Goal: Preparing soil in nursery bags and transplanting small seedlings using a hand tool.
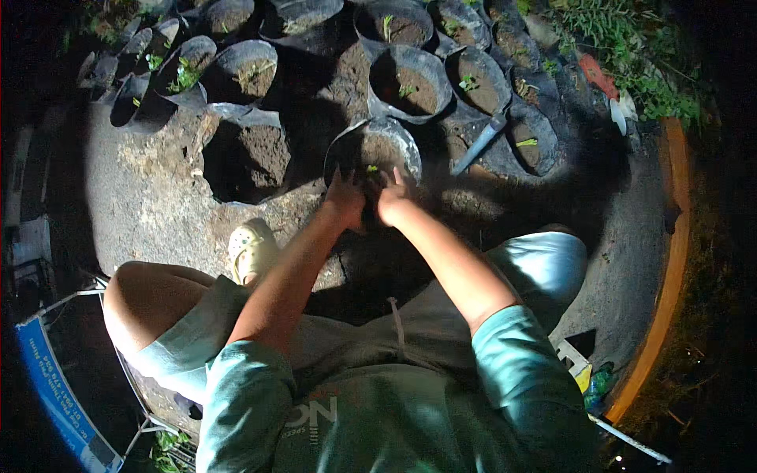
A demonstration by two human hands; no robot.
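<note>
At the middle stands a round black grow bag with a pale, soil-smeared inner wall. Brown soil fills it, and a tiny green seedling shows near its front side. Both my hands are at its near rim. My left hand lies left of the seedling, its fingers blurred and partly in shadow, so I cannot see if they grip the rim. My right hand is to the right, with fingers stretched apart over the rim towards the soil. The bag's near wall is hidden behind my hands and shadow.
Several soil-filled grow bags with seedlings, such as one at the upper centre, stand beyond. A wider bag holds dark soil at left. A grey-blue handle-like bar leans at right. A red-handled tool lies by green plants.
</note>
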